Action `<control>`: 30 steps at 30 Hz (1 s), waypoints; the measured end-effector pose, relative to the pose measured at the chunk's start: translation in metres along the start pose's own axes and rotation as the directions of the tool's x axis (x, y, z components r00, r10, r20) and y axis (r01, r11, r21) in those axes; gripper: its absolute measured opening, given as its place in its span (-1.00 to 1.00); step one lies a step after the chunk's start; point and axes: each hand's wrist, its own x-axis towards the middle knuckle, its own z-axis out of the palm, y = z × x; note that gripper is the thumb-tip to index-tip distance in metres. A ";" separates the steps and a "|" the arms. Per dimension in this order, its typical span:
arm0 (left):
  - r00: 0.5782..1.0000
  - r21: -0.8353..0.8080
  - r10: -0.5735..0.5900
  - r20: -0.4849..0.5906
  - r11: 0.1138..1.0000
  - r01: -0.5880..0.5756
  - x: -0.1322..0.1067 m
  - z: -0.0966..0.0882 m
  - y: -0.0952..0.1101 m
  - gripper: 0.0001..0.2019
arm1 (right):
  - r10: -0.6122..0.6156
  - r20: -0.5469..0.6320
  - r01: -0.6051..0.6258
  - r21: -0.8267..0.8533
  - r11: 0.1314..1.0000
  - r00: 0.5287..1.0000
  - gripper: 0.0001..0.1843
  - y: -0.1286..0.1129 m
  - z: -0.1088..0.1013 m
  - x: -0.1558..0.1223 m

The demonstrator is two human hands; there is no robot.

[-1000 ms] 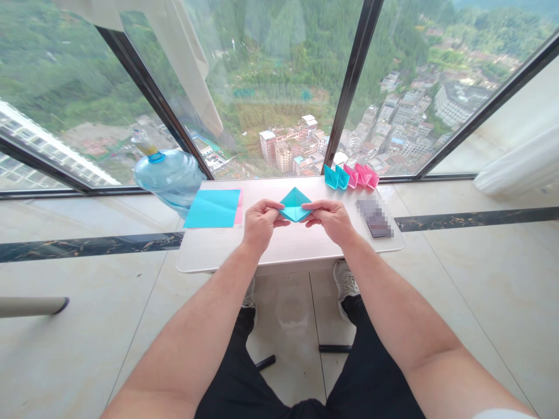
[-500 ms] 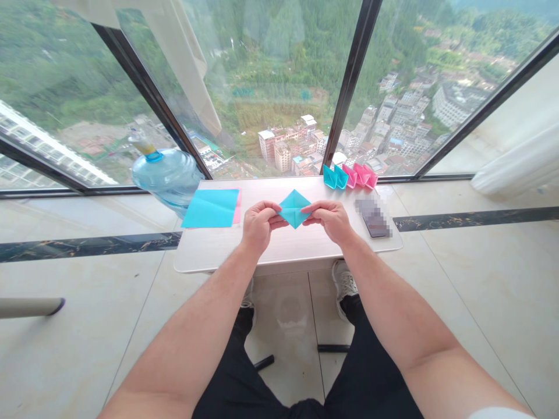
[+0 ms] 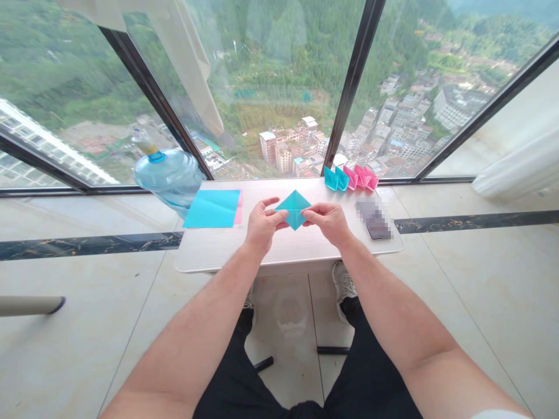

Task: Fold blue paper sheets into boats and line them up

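A small folded sheet of blue paper (image 3: 296, 203), diamond-shaped with creases crossing at its middle, is held up over the table. My left hand (image 3: 263, 224) pinches its left corner between the thumb and the fingers beneath, the index finger raised off the paper. At the right corner, my right hand (image 3: 328, 222) grips it between thumb and fingertips. Left of my hands lies a flat blue sheet (image 3: 212, 208), with a pink sheet (image 3: 238, 210) showing under its right edge. Folded blue paper boats (image 3: 336, 178) and pink paper boats (image 3: 360, 177) stand in a row at the far right.
The pale low table (image 3: 213, 251) has rounded corners and stands against the window. A phone (image 3: 378, 226), partly blurred out, lies near its right end. Behind the left end is a large blue water bottle (image 3: 168, 174). My shoes (image 3: 343, 282) are below the front edge.
My left index finger has lifted away from the paper, and the left thumb now lies farther over its front. The right hand keeps hold of its corner.
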 end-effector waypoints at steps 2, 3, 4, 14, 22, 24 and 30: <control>0.997 -0.015 -0.073 0.024 0.997 0.074 0.001 0.001 -0.004 -0.39 | -0.019 0.011 0.020 -0.068 0.997 1.000 -0.67 0.001 0.001 -0.001; 0.995 -0.021 -0.092 0.023 0.995 0.093 0.001 0.002 -0.006 -0.41 | -0.031 0.022 0.033 -0.103 0.994 0.999 -0.68 0.002 0.001 -0.001; 0.995 -0.027 -0.095 0.011 0.995 0.095 0.002 0.003 -0.008 -0.43 | -0.041 0.036 0.045 -0.128 0.991 0.999 -0.69 0.003 0.002 -0.001; 0.988 -0.015 0.105 -0.111 0.994 -0.107 0.001 0.011 -0.011 -0.56 | 0.074 -0.037 -0.071 0.086 0.994 0.997 -0.46 0.002 0.015 -0.002; 0.981 0.004 0.154 -0.121 0.988 -0.154 0.001 0.010 -0.011 -0.60 | 0.083 -0.041 -0.079 0.090 0.993 0.996 -0.66 0.005 0.011 -0.002; 0.981 0.013 0.159 -0.114 0.987 -0.159 0.002 0.010 -0.010 -0.59 | 0.071 -0.051 -0.068 0.067 0.995 0.996 -0.68 0.004 0.011 -0.002; 0.984 0.077 0.171 -0.051 0.983 -0.167 0.003 0.006 -0.013 -0.58 | 0.049 -0.055 -0.053 -0.072 0.996 0.997 -0.74 0.004 0.018 -0.005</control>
